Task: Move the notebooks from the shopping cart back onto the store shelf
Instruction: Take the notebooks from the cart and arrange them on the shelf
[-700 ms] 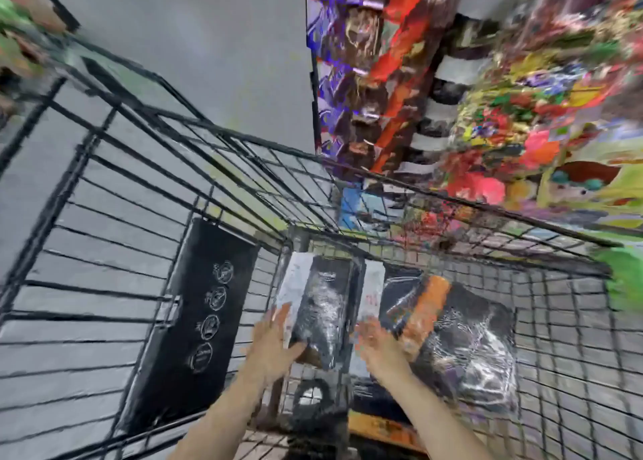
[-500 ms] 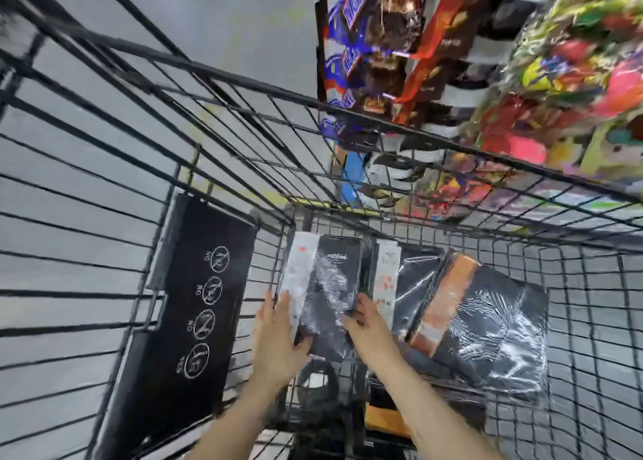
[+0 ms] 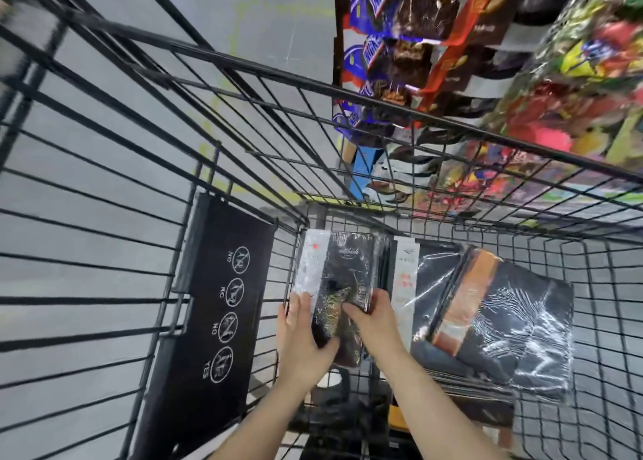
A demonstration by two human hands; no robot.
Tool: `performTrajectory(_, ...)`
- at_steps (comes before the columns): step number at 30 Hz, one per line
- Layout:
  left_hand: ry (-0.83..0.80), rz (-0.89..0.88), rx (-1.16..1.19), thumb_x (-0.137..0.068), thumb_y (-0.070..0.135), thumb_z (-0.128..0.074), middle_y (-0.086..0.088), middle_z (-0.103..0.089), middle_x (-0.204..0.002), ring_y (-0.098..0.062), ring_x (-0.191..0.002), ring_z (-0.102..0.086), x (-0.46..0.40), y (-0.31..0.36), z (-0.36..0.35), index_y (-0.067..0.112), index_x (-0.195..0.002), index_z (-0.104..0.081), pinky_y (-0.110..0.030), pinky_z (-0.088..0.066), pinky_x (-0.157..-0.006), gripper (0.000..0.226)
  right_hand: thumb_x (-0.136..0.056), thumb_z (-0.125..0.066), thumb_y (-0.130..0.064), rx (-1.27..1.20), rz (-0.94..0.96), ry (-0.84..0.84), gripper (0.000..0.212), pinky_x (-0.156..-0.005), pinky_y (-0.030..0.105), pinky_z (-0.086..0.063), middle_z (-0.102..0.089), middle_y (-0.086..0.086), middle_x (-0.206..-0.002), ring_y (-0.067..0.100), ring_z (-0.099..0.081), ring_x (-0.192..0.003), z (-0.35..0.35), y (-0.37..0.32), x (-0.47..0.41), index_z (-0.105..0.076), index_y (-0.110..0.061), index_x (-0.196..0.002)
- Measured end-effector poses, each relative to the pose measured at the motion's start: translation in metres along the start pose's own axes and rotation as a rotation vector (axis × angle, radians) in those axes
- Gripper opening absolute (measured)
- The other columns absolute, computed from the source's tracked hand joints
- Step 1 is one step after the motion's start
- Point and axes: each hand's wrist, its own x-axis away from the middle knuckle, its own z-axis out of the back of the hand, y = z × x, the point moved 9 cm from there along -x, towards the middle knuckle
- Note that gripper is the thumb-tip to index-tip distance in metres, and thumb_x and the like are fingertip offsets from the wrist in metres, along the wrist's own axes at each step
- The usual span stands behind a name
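In the head view, a plastic-wrapped black notebook with a white band down its left edge (image 3: 335, 278) is seen lying in the far-left corner of the black wire shopping cart (image 3: 591, 285). Its near end is gripped from both sides: the left hand (image 3: 302, 341) is laid along the left edge with the thumb curled over the cover, and the right hand (image 3: 375, 320) is closed round the right edge, thumb on top. Just beside it to the right, a second black wrapped notebook with a white band (image 3: 424, 285) lies flat, partly overlapped by a black notebook with an orange band (image 3: 501, 324). A black plastic child-seat flap with white pictograms (image 3: 212, 320) is set against the cart's left wall. Shelves of brightly coloured snack packets (image 3: 522, 77) are seen beyond the cart.
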Motion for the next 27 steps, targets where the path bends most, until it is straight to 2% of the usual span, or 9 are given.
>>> performTrajectory(3, 0.008, -0.045, 0.014, -0.084, 0.030, -0.057, 0.004, -0.011, -0.156, -0.025, -0.145, 0.004, 0.004, 0.001, 0.006, 0.016, -0.148, -0.014, -0.045, -0.011, -0.118, 0.079, -0.087, -0.060, -0.021, 0.001, -0.011, -0.044, 0.044, -0.094, 0.026, -0.040, -0.053, -0.005, -0.120, 0.016, -0.050, -0.115, 0.006, -0.005, 0.004, -0.044, -0.015, -0.127)
performTrajectory(5, 0.014, -0.114, 0.002, -0.088, 0.031, -0.054, -0.001, -0.016, -0.155, -0.027, -0.144, -0.007, 0.010, 0.006, 0.006, 0.015, -0.146, -0.018, -0.044, -0.017, -0.117, 0.071, -0.089, -0.059, -0.025, -0.017, -0.050, -0.027, 0.059, -0.108, 0.034, -0.032, -0.040, 0.001, -0.142, 0.021, -0.039, -0.130, 0.029, -0.005, 0.013, -0.032, -0.015, -0.141)
performTrajectory(9, -0.031, -0.101, 0.005, -0.090, 0.026, -0.057, 0.007, -0.005, -0.157, -0.010, -0.145, -0.002, 0.002, 0.014, 0.000, 0.020, -0.149, -0.006, -0.027, -0.006, -0.118, 0.079, -0.090, -0.056, -0.026, 0.035, -0.007, 0.046, 0.066, -0.111, 0.034, -0.022, -0.024, 0.003, -0.153, 0.022, -0.025, -0.139, 0.101, -0.004, 0.029, -0.021, -0.013, -0.145)
performTrajectory(14, -0.043, -0.039, 0.043, -0.073, 0.028, -0.076, 0.011, 0.017, -0.153, -0.010, -0.143, 0.009, -0.026, 0.012, -0.009, 0.026, -0.147, 0.006, -0.037, -0.006, -0.119, 0.111, -0.090, -0.054, -0.020, 0.052, 0.036, 0.136, 0.047, -0.095, 0.027, -0.034, -0.053, 0.000, -0.128, 0.017, -0.051, -0.109, 0.142, 0.001, 0.031, -0.039, -0.018, -0.135)
performTrajectory(17, 0.040, 0.043, 0.056, -0.066, 0.037, -0.080, 0.013, 0.019, -0.149, -0.007, -0.138, 0.014, -0.032, 0.003, -0.013, 0.025, -0.148, 0.009, -0.032, 0.003, -0.115, 0.122, -0.092, -0.053, -0.020, 0.053, 0.013, 0.164, 0.051, -0.101, 0.029, -0.031, -0.048, 0.007, -0.137, 0.022, -0.045, -0.125, 0.145, 0.006, 0.024, -0.036, -0.015, -0.139)
performTrajectory(19, 0.061, 0.076, 0.131, -0.066, 0.039, -0.080, 0.017, 0.009, -0.150, -0.007, -0.139, 0.003, -0.039, 0.002, -0.013, 0.027, -0.149, 0.003, -0.033, -0.004, -0.116, 0.118, -0.091, -0.053, -0.023, 0.051, 0.004, 0.163, 0.056, -0.106, 0.031, -0.027, -0.041, 0.006, -0.144, 0.023, -0.037, -0.132, 0.142, 0.010, 0.020, -0.031, -0.013, -0.142)
performTrajectory(21, 0.103, 0.111, 0.284, -0.066, 0.033, -0.081, 0.014, -0.019, -0.148, -0.008, -0.135, -0.022, -0.044, 0.005, -0.010, 0.029, -0.147, -0.011, -0.031, -0.022, -0.113, 0.108, -0.090, -0.054, -0.026, 0.031, 0.002, 0.153, 0.061, -0.109, 0.031, -0.023, -0.033, 0.003, -0.149, 0.022, -0.032, -0.136, 0.143, 0.016, 0.018, -0.026, -0.016, -0.144)
performTrajectory(23, 0.215, 0.145, 0.362, -0.068, 0.023, -0.081, 0.010, -0.042, -0.129, -0.009, -0.115, -0.047, -0.043, 0.009, 0.002, 0.026, -0.141, -0.030, -0.026, -0.038, -0.097, 0.089, -0.091, -0.054, -0.028, 0.020, -0.006, 0.151, 0.064, -0.110, 0.031, -0.020, -0.028, -0.001, -0.151, 0.019, -0.026, -0.139, 0.144, 0.020, 0.018, -0.021, -0.019, -0.145)
performTrajectory(27, 0.331, 0.144, 0.378, -0.078, 0.017, -0.071, 0.004, -0.060, -0.109, -0.018, -0.103, -0.059, -0.040, 0.022, 0.030, 0.014, -0.125, -0.054, -0.024, -0.045, -0.085, 0.050, -0.090, -0.051, -0.035, 0.036, -0.018, 0.129, 0.065, -0.112, 0.035, -0.020, -0.023, -0.003, -0.153, 0.018, -0.023, -0.140, 0.143, 0.022, 0.018, -0.019, -0.024, -0.146)
